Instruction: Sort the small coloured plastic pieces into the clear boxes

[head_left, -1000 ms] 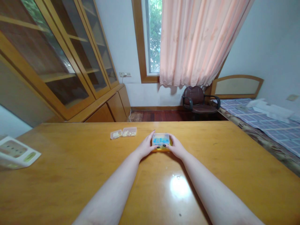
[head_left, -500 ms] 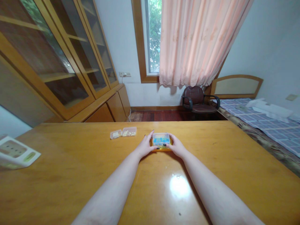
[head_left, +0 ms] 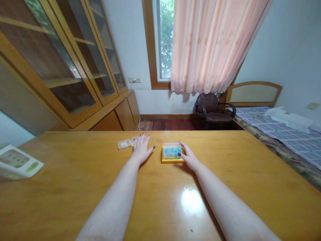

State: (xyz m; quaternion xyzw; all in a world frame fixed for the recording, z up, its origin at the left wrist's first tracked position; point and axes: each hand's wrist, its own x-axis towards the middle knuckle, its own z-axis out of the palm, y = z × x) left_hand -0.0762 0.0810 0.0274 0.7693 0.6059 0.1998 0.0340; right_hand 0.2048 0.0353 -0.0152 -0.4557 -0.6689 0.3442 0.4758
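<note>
My left hand [head_left: 141, 149] reaches forward over the table, its fingers spread and nothing in its grasp. It covers part of an opened clear plastic box [head_left: 124, 144] whose two halves lie flat; pale small pieces showed inside it earlier. A second clear plastic box [head_left: 172, 150] with blue contents sits on a yellow tray-like base [head_left: 173, 161]. Around the right side of this box, my right hand [head_left: 188, 157] has its thumb in front and its fingers behind.
The wooden table [head_left: 160, 201] spans the foreground. At its left stands a white container [head_left: 18, 162] with a window-like panel. Beyond the table are a glass-door cabinet [head_left: 75, 67], a brown armchair [head_left: 212, 107] and a bed [head_left: 273, 127] at the right.
My left hand has let go of the left side of the box with blue contents and moved left to the opened box. My right hand has stayed at the right side.
</note>
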